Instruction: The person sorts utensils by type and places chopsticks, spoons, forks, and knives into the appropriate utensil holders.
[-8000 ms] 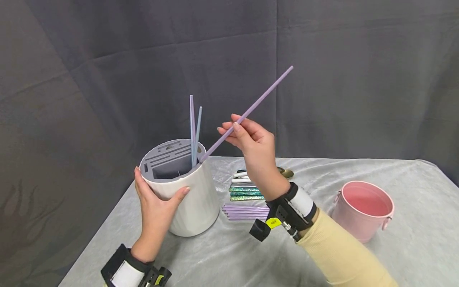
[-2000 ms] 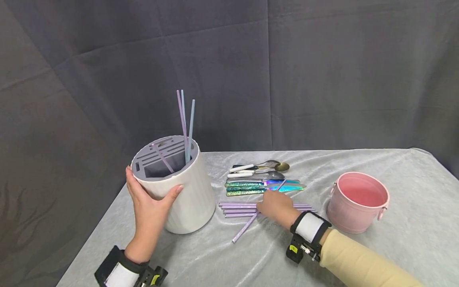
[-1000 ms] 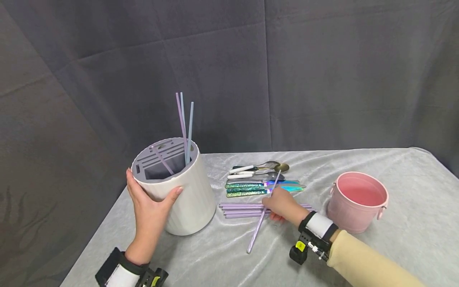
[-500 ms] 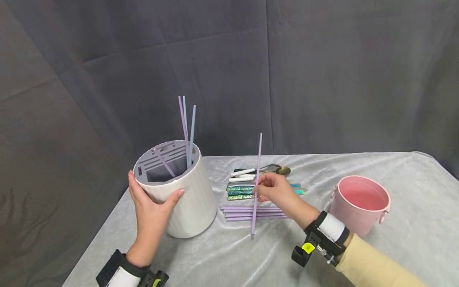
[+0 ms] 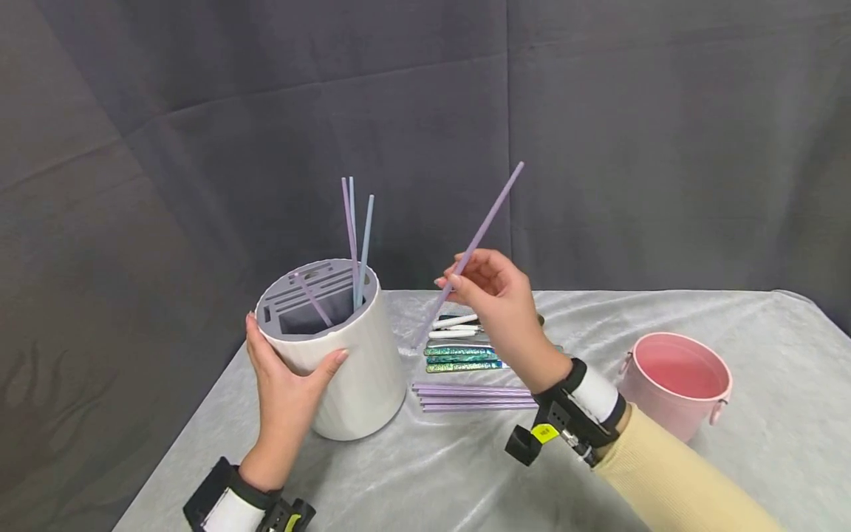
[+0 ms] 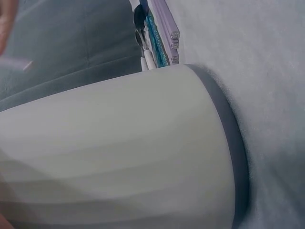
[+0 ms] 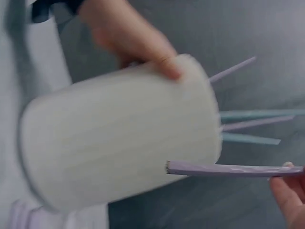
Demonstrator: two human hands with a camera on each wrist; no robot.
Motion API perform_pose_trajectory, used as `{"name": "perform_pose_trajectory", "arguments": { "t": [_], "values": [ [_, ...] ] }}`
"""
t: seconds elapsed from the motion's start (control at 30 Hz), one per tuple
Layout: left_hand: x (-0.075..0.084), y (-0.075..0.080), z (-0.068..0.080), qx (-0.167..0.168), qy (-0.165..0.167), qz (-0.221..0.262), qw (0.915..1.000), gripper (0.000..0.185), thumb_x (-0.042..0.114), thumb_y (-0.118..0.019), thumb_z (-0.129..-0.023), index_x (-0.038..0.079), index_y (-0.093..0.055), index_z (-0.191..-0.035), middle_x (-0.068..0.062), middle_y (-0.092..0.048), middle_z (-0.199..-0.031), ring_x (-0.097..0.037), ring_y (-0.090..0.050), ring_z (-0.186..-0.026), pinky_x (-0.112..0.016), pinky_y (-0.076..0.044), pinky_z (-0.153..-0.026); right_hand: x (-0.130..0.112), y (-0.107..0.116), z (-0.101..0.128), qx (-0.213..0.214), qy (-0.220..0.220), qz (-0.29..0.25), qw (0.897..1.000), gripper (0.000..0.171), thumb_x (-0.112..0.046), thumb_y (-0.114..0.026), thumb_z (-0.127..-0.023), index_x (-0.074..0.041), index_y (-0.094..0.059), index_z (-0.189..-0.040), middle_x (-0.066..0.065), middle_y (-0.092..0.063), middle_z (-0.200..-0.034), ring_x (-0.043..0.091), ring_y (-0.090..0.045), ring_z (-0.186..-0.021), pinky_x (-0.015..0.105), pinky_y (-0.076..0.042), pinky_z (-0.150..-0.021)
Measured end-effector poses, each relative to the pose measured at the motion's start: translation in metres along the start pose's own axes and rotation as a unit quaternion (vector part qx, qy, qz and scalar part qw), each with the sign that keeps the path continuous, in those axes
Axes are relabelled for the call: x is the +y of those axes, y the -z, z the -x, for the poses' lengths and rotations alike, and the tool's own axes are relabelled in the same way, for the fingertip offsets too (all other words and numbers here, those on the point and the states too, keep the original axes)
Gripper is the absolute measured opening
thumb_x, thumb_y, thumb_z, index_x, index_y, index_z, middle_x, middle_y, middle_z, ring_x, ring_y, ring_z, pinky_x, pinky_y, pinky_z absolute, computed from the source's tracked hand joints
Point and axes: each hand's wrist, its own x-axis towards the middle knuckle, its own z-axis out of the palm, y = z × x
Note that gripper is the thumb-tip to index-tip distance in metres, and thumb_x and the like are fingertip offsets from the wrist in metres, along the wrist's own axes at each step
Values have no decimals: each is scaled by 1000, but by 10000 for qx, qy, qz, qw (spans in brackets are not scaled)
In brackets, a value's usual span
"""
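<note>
A white round utensil holder (image 5: 364, 380) with a grey slotted top stands at the left of the table. My left hand (image 5: 286, 388) grips its near left side, thumb across the front. Two light-blue chopsticks (image 5: 365, 247) and a purple one (image 5: 349, 222) rise from its large compartment; another purple chopstick (image 5: 312, 299) leans lower inside. Right of the holder, my right hand (image 5: 501, 307) pinches a purple chopstick (image 5: 490, 219) in the air, tilted, its lower end toward the holder. In the right wrist view this chopstick (image 7: 214, 170) is apart from the holder.
Several purple chopsticks (image 5: 472, 399) lie side by side on the grey cloth. Behind them are knives with glittery green handles (image 5: 459, 360) and white-handled spoons (image 5: 452, 334), partly hidden by the right hand. A pink bucket (image 5: 678, 377) stands at the right.
Since the oldest frame, a purple chopstick has come to lean in the holder. My right hand has picked another from the table, lifted it and tilted it. The left hand keeps its grip.
</note>
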Motion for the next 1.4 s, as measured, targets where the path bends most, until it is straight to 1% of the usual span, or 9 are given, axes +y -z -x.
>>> {"name": "perform_pose_trajectory", "arguments": {
  "t": [0.1,0.27,0.47,0.57,0.67,0.87,1.13,1.27,1.4],
  "values": [
    [1,-1,1,35,-8,-28,10000,121,28,-88,-70,-2,-4,-153,-23,-11,-156,-32,-15,-142,-52,-15,-114,-14,-14,-11,89,547,-320,9979,24,14,-58,-89,-3,-60,-107,10,-65,-95,19,-68,-89,37,-55,-81],
    [2,-4,2,40,10,-63,10000,122,30,-88,-70,-2,-4,-153,-24,-12,-155,-34,-16,-142,-53,-15,-113,-30,-32,-21,303,1352,-697,9879,24,12,-56,-90,-7,-63,-104,7,-66,-93,20,-69,-87,39,-54,-83],
    [2,-8,4,50,-71,-60,9999,123,38,-87,-70,-3,-5,-152,-25,-14,-155,-34,-17,-142,-53,-16,-113,-26,-48,-21,141,1602,-381,9863,18,12,-56,-91,10,-56,-109,8,-66,-95,18,-68,-88,40,-54,-84],
    [2,-10,4,56,-114,-73,9999,123,42,-86,-70,-2,-6,-152,-25,-14,-155,-34,-17,-142,-53,-17,-113,-19,-55,-21,-73,1598,-85,9871,18,12,-56,-91,16,-54,-109,17,-65,-95,16,-67,-88,41,-54,-83],
    [2,-11,4,35,-115,-85,9999,123,39,-87,-70,-2,-5,-153,-24,-14,-154,-34,-16,-142,-53,-16,-113,-10,-62,-22,-326,1469,260,9883,14,11,-56,-92,15,-55,-105,24,-64,-94,18,-66,-87,40,-54,-82],
    [4,-12,3,-16,-98,-63,9999,122,31,-88,-71,-1,-3,-153,-24,-13,-155,-33,-15,-142,-54,-16,-113,2,-72,-21,-700,907,1090,9874,10,6,-60,-92,10,-60,-100,22,-66,-89,30,-65,-85,31,-53,-80],
    [4,-16,4,1,-232,-42,9997,125,52,-82,-71,-3,-4,-152,-24,-13,-155,-34,-15,-142,-55,-16,-112,11,-73,-16,-863,777,2338,9653,13,4,-66,-88,6,-61,-100,16,-69,-90,26,-67,-86,31,-53,-83],
    [4,-19,5,-47,-336,-66,9994,127,61,-77,-71,-4,-4,-152,-25,-13,-155,-35,-15,-142,-56,-17,-112,11,-70,-14,-766,780,2530,9613,14,4,-66,-88,6,-61,-101,16,-69,-90,26,-67,-85,34,-54,-81],
    [4,-21,5,-81,-386,-98,9992,126,63,-75,-71,-4,-4,-152,-25,-12,-154,-36,-15,-142,-57,-17,-111,10,-69,-12,-720,776,2624,9592,15,3,-65,-89,7,-61,-103,17,-69,-94,26,-67,-88,35,-53,-83]
  ]
}}
